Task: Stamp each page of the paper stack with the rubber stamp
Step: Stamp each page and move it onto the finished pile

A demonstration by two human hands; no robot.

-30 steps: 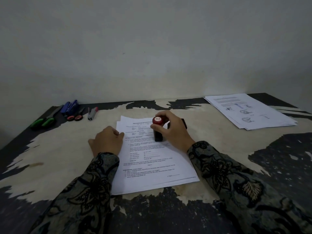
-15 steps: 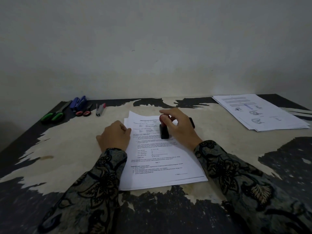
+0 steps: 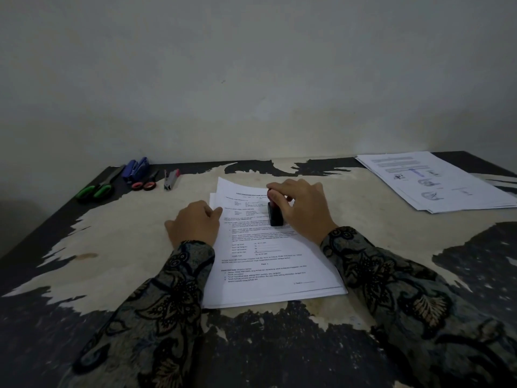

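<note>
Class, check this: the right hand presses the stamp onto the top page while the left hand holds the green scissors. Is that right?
Not quite. The head view shows the left hand resting on the paper stack's left edge; the green scissors lie untouched at the table's far left. The right hand does press the stamp on the top page.

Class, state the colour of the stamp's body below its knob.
Black, below a red knob; the rubber stamp shows best in the head view.

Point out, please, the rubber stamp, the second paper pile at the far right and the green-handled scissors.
rubber stamp (image 3: 275, 215): head view, on its black body below the red knob.
second paper pile (image 3: 436, 182): head view, on the printed top sheet.
green-handled scissors (image 3: 95, 190): head view, on the green handle loops.
</note>
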